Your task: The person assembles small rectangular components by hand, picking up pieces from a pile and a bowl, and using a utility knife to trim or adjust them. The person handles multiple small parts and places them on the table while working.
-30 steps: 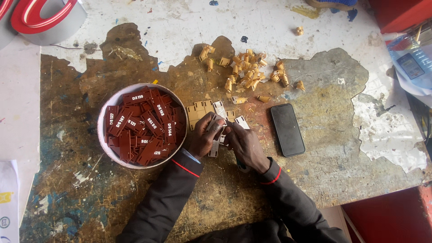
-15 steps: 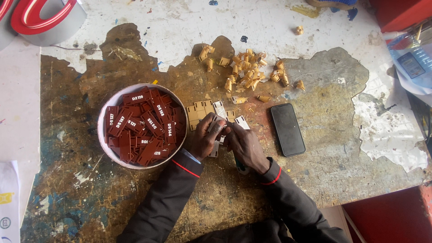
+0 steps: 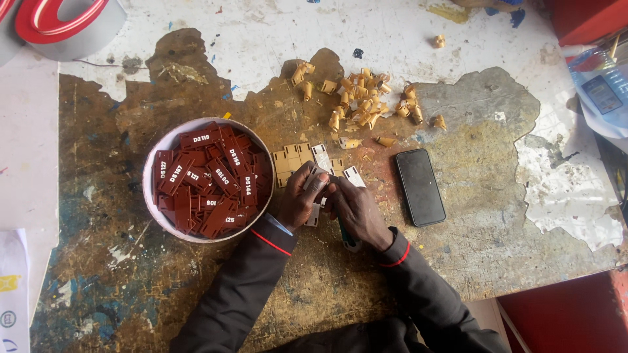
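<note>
Both hands meet at the surface's centre, left hand (image 3: 302,202) and right hand (image 3: 356,210) each in a narrow grip on one small pale tag (image 3: 313,178) — a slip could likely flick it toward the bowl of brown tags (image 3: 208,180) at nine o'clock.

A black phone (image 3: 420,187) lies flat, screen up, at centre right of the worn, paint-scarred table (image 3: 458,261). A scatter of curled tan shavings (image 3: 360,108) sits at its 11 o'clock, well apart from it. A red and grey ring-shaped object (image 3: 55,23) occupies the far 10 o'clock corner, and a red box (image 3: 582,19) the 1 o'clock corner.
</note>
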